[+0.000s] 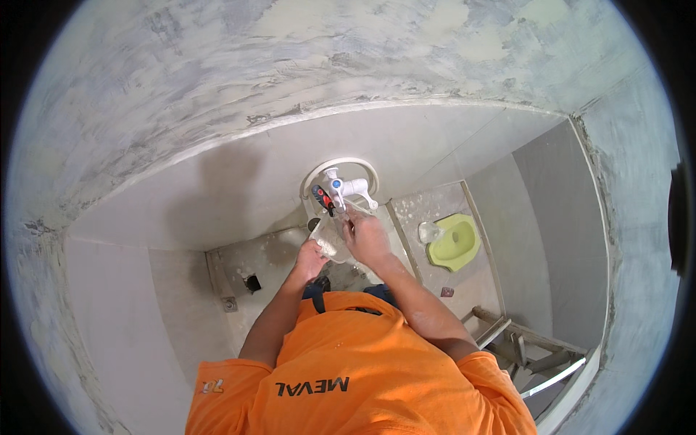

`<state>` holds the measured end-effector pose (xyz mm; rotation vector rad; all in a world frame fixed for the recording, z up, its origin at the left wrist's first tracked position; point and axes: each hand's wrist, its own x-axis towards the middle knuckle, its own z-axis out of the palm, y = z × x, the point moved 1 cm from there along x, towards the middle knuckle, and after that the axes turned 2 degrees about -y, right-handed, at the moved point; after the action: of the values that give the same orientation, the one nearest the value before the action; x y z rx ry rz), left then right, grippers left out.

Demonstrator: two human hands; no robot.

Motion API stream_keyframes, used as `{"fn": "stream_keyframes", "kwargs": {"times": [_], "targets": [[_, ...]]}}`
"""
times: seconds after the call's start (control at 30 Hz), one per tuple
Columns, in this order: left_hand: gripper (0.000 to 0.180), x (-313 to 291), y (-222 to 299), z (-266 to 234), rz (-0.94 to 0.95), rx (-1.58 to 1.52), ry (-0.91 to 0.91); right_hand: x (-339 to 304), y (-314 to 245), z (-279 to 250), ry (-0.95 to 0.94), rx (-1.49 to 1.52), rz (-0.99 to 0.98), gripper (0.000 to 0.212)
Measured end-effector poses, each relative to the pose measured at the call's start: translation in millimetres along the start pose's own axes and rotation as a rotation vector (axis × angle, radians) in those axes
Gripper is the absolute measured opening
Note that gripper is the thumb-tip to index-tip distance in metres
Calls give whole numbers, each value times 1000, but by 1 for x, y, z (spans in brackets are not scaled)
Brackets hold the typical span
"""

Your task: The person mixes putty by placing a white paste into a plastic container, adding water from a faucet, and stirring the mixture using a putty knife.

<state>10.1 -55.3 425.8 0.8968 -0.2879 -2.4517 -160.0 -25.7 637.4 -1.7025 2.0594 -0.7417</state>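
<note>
My left hand (310,259) is closed on the lower left edge of a whitish, translucent piece (330,238) that looks like a plastic bag or box. My right hand (367,235) is at its right side with the fingers curled in, just below a white tap (336,185) with a blue mark. What these fingertips hold is hidden. A red and black tool handle (321,196) shows beside the tap, above the translucent piece; its kind is unclear. Behind the tap, a pale hose (315,174) curves in a loop against the wall.
Right of my hands, a yellow-green squat toilet (455,243) is set in the floor, a clear plastic piece (430,232) at its edge. A wooden ladder (518,337) stands lower right. On the left, the floor has a square dark hole (251,283) and a small drain (230,304).
</note>
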Motion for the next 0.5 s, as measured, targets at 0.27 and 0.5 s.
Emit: {"fn": "stream_keyframes", "kwargs": {"times": [0.27,0.5], "targets": [[63,-22,-33,-24,-78,43,65,-35,55,-28,-53,169,260,28],[63,-35,-83,0,-197,158,24,-111,87,-20,-41,172,467,33]]}}
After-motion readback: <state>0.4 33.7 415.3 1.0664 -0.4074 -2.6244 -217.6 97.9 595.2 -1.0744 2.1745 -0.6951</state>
